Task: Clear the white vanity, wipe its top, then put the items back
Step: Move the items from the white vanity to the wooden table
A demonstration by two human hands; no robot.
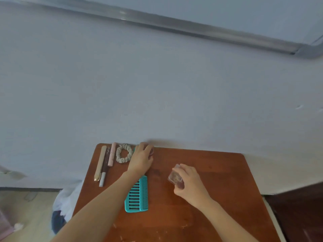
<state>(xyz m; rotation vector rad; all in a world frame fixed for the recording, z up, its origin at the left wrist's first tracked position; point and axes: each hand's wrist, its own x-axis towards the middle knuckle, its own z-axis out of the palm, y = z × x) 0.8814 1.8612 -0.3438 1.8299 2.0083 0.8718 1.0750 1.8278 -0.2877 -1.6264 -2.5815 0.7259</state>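
Clearing step, likely: right hand (189,185) fingers clamp small bottle (175,178), left hand (141,158) fingers curl round dark thing (151,152); next, release gently on table (209,165)

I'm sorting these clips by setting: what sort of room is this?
Probably a bedroom or dressing corner: a teal plastic comb, a beige fabric scrunchie and slim cosmetic sticks lie on a brown wooden table against a white wall; the right hand holds a small clear bottle.
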